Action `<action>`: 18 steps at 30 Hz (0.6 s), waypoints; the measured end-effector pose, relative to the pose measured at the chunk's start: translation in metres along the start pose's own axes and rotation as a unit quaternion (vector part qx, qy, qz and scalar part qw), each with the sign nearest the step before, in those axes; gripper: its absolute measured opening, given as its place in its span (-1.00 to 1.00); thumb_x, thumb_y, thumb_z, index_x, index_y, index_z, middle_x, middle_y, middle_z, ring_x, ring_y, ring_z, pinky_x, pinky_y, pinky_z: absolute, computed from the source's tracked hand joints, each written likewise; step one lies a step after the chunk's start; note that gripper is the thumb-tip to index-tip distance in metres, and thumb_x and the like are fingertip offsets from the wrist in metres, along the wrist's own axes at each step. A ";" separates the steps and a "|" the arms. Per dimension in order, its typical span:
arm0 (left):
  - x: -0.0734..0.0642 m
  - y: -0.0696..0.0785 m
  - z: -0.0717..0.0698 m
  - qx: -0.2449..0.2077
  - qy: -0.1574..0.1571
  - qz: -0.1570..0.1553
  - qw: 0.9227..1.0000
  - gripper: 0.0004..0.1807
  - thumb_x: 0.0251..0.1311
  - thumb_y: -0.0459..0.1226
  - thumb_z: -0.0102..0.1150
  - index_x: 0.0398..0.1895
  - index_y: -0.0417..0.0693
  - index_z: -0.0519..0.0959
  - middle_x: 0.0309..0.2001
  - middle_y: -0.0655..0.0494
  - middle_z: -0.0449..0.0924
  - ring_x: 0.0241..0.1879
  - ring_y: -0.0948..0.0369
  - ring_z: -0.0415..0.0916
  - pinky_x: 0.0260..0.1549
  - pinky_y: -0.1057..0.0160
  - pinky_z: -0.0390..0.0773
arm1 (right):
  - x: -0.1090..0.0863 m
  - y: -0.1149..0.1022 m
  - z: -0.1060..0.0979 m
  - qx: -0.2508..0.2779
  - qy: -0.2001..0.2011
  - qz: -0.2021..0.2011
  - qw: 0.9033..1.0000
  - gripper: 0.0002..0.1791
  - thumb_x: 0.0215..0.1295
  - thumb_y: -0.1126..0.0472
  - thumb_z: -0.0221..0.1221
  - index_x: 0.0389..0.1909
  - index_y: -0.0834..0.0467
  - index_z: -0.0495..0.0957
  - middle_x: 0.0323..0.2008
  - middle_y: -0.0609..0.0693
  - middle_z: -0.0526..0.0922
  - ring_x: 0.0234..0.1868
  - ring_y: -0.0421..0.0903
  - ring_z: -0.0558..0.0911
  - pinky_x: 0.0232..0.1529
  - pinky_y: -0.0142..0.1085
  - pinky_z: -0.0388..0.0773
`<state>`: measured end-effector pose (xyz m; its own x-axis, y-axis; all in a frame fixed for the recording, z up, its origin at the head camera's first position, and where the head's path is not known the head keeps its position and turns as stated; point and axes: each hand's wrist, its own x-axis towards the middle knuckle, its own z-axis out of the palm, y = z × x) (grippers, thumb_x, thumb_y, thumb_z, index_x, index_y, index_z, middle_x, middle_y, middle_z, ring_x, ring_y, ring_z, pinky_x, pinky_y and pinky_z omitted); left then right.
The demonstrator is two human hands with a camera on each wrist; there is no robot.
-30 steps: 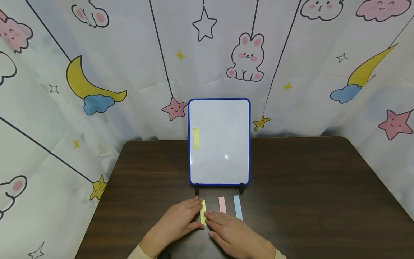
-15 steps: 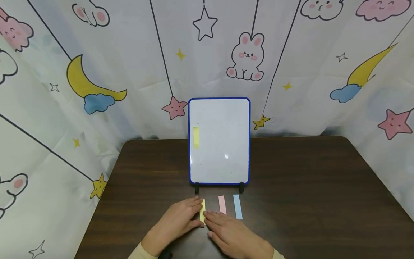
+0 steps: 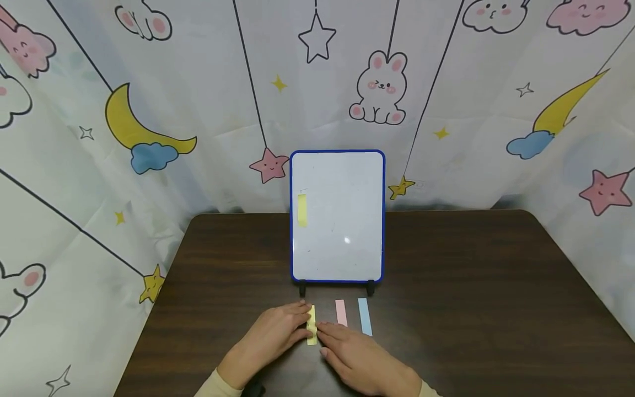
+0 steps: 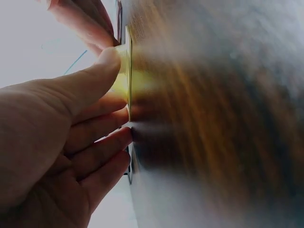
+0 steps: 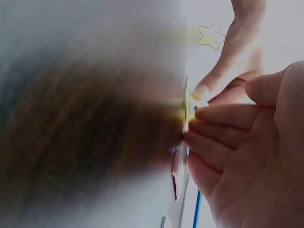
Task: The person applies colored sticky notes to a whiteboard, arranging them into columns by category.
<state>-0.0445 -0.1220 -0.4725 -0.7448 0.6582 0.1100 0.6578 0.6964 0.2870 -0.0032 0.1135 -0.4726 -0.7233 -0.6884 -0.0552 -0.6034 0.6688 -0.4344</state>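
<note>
A narrow yellow sticky-note pad (image 3: 312, 333) lies on the dark table in front of the whiteboard (image 3: 337, 220). My left hand (image 3: 278, 335) is at the pad's left side, fingertips along it and thumb tip against its face. In the left wrist view, a pale yellow edge of the sticky note (image 4: 122, 51) stands up at the thumb. From the right side, my right hand (image 3: 359, 353) touches the pad's edge with extended fingertips. On the whiteboard's left part sticks another yellow sticky note (image 3: 302, 210).
A pink sticky strip (image 3: 341, 312) and a blue one (image 3: 365, 317) lie to the right of the yellow pad. Black feet (image 3: 370, 288) hold the whiteboard upright. A printed curtain (image 3: 223, 110) hangs behind the table (image 3: 471, 286).
My left thumb has moved up from the lower end of the yellow pad onto its face. The right hand stays almost in place beside it. The view has shifted slightly.
</note>
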 end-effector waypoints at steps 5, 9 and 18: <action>0.000 0.000 0.003 0.003 0.007 -0.005 1.000 -0.66 0.42 -0.09 0.19 0.07 -0.08 0.73 0.17 0.04 0.70 0.22 0.11 0.64 0.11 0.10 0.70 | 0.001 -0.001 -0.001 0.004 0.006 0.014 1.000 -0.42 0.68 -0.10 -0.29 0.46 0.09 0.40 0.46 -0.05 0.43 0.47 -0.05 0.44 0.40 -0.05 0.48; 0.000 0.000 0.003 -0.001 0.006 -0.006 1.000 -0.66 0.44 -0.11 0.17 0.08 -0.09 0.73 0.17 0.03 0.70 0.22 0.11 0.64 0.12 0.08 0.69 | 0.001 0.000 0.002 -0.006 0.029 -0.016 0.999 -0.44 0.69 -0.06 -0.29 0.42 0.10 0.45 0.42 -0.06 0.48 0.44 -0.05 0.47 0.38 -0.06 0.51; 0.001 0.001 0.000 -0.010 -0.025 -0.021 0.999 -0.53 0.22 -0.11 0.39 0.14 -0.15 0.68 0.22 -0.02 0.66 0.25 0.09 0.61 0.14 0.06 0.68 | 0.001 0.000 0.004 -0.023 0.060 -0.039 0.997 -0.48 0.69 -0.01 -0.25 0.37 0.11 0.50 0.37 -0.05 0.54 0.39 -0.05 0.52 0.34 -0.08 0.54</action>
<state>-0.0446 -0.1204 -0.4718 -0.7646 0.6425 0.0502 0.6235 0.7178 0.3098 -0.0024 0.1113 -0.4763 -0.7074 -0.7015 0.0868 -0.6719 0.6292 -0.3907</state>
